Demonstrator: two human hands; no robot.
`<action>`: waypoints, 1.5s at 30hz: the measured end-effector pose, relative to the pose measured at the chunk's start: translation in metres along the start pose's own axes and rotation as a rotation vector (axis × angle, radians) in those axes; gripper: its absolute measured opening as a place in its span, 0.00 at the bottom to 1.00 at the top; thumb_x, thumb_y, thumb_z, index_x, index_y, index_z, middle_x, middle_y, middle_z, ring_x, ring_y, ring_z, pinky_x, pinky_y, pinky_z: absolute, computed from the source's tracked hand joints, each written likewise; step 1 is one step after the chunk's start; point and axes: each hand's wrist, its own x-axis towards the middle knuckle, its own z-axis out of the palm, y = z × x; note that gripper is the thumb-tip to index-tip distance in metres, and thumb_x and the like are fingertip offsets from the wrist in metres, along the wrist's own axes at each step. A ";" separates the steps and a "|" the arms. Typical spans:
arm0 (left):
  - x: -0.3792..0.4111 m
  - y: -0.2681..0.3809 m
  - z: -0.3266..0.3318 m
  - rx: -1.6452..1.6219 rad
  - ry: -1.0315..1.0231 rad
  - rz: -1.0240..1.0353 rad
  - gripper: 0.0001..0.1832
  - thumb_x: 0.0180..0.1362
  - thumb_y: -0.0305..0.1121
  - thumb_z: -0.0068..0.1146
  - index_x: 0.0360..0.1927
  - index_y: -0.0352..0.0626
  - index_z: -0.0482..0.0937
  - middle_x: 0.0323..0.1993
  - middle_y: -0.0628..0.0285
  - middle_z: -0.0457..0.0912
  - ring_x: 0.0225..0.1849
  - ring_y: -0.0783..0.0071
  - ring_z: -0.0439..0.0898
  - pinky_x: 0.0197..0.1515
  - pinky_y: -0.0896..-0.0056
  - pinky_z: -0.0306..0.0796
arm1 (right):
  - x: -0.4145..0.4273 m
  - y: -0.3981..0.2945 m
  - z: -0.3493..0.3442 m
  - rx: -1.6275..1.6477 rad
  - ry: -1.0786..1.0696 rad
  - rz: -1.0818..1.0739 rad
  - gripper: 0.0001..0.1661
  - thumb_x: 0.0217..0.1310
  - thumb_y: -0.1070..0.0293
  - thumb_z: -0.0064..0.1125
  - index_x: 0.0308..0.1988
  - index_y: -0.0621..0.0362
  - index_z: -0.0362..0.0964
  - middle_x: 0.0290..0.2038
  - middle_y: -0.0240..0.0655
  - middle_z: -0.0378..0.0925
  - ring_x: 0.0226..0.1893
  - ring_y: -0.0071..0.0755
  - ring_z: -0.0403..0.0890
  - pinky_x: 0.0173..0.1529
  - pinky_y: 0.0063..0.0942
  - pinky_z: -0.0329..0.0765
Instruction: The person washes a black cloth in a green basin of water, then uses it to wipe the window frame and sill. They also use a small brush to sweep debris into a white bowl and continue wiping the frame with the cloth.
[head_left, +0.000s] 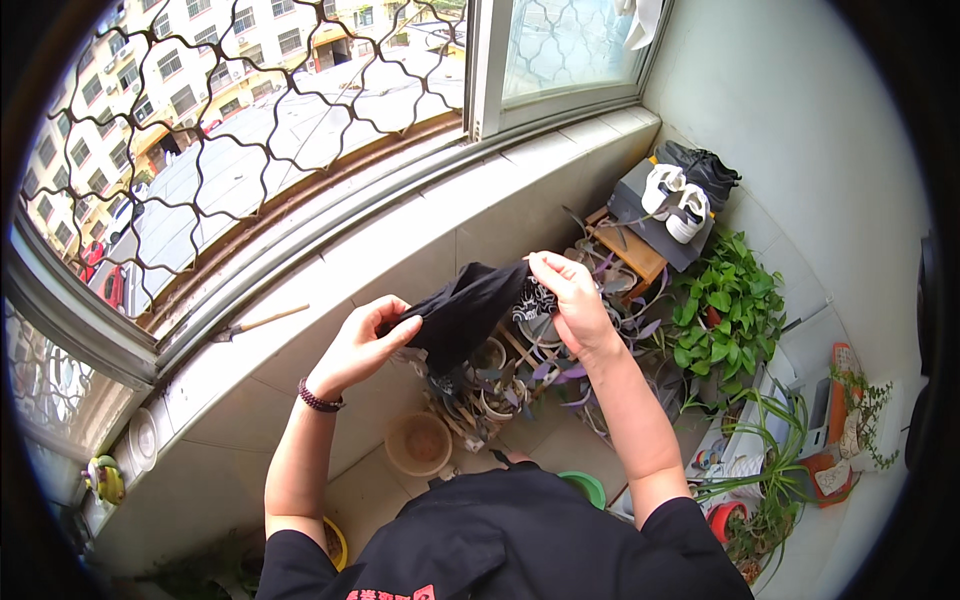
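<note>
A black cloth garment (469, 311) with a white printed pattern hangs stretched between my two hands, in front of my body. My left hand (367, 339) pinches its left end between thumb and fingers, and a beaded bracelet (321, 397) circles that wrist. Its upper right corner is gripped by my right hand (568, 296), with the patterned part showing beside the fingers. Folds hide the garment's exact shape. Below and behind the cloth stand potted plants with purple leaves (574, 373), partly covered by it and by my right hand.
A tiled window ledge (450, 191) runs along a barred window, with a small wooden-handled tool (262, 324) on it. White sneakers (677, 201) sit on a shoe box at the upper right. A leafy green plant (724, 307), a plastic basin (418, 444) and a green container (585, 486) stand around me.
</note>
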 end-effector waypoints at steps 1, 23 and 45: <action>0.001 0.004 -0.002 -0.095 0.018 0.021 0.11 0.63 0.38 0.56 0.36 0.41 0.74 0.29 0.76 0.72 0.32 0.90 0.67 0.37 0.85 0.64 | 0.005 0.008 -0.011 -0.001 -0.003 0.017 0.09 0.65 0.71 0.51 0.35 0.62 0.76 0.32 0.24 0.78 0.32 0.12 0.75 0.41 0.16 0.70; 0.137 0.042 0.091 0.147 0.163 0.061 0.20 0.53 0.30 0.64 0.48 0.36 0.72 0.40 0.64 0.79 0.40 0.80 0.78 0.43 0.77 0.74 | 0.050 0.054 -0.095 0.941 0.064 0.434 0.22 0.62 0.59 0.50 0.52 0.57 0.70 0.51 0.38 0.76 0.52 0.38 0.75 0.58 0.40 0.71; 0.406 0.175 -0.031 0.656 1.329 0.841 0.49 0.58 0.63 0.51 0.59 0.20 0.53 0.60 0.35 0.56 0.65 0.48 0.53 0.67 0.52 0.44 | 0.338 0.038 -0.074 -0.658 0.349 -0.837 0.21 0.65 0.67 0.49 0.57 0.55 0.60 0.57 0.41 0.60 0.58 0.48 0.57 0.62 0.44 0.52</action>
